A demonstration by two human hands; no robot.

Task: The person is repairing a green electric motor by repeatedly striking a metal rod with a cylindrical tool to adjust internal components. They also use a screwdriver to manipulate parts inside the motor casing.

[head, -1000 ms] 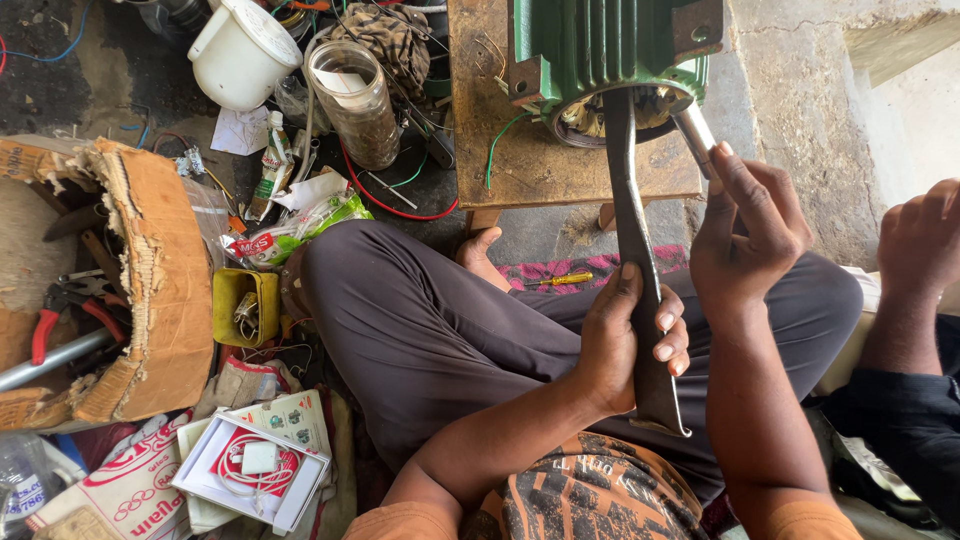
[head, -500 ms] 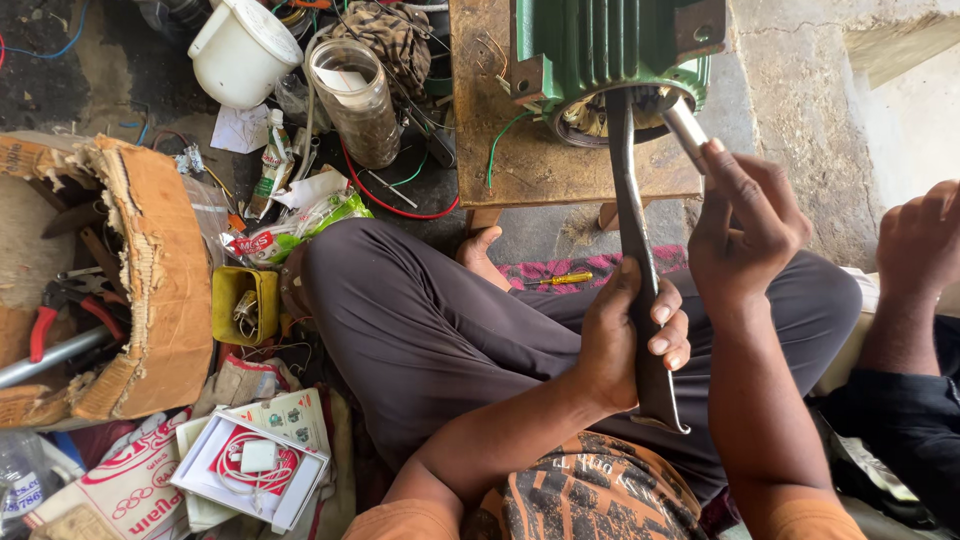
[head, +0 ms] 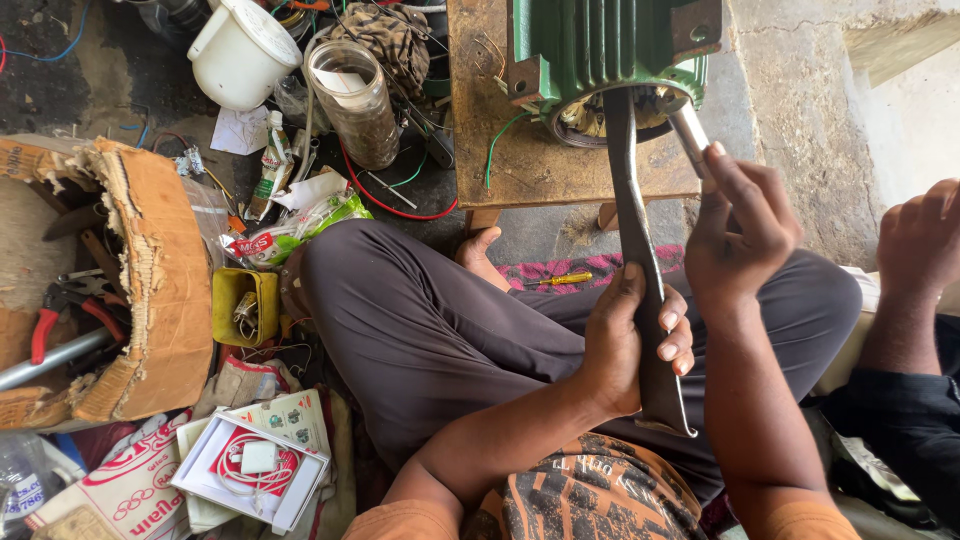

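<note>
A view from above of a person sitting cross-legged on a cluttered workshop floor. At far left a torn cardboard box point(head: 150, 290) holds red-handled pliers point(head: 45, 325), dark hand tools and the end of a grey metal pipe. Just beside it a small yellow tin point(head: 243, 305) holds small metal parts. A clear plastic jar point(head: 352, 100) lies on its side with paper showing at its mouth; what else is in it cannot be made out. Near it sits a white plastic jug point(head: 240, 52). At lower left an open white box point(head: 250, 470) holds a charger with a coiled red-and-white cable.

A green electric motor point(head: 610, 45) stands on a small wooden bench point(head: 480, 130) at top centre, its open end showing copper windings. A long, flat, dark metal bar point(head: 640, 270) runs from that opening down toward the person's lap. The left hand point(head: 630, 345) grips the bar in its lower half, fingers curled tight round it and thumb lying along its edge; the bar's lower end sticks out below the hand. The right hand point(head: 740, 230) is raised just right of the bar, fingers pinching a silver metal rod point(head: 690, 135) whose upper end reaches the motor's rim.

At right another person's hand point(head: 925, 240) rests on a knee, well apart from the bar.

The floor is dark and littered with wires, wrappers and printed bags. A yellow-handled screwdriver point(head: 560, 280) lies on a pink patterned cloth point(head: 560, 268) beneath the bench. A rough plastered wall point(head: 800, 90) fills the upper right.
</note>
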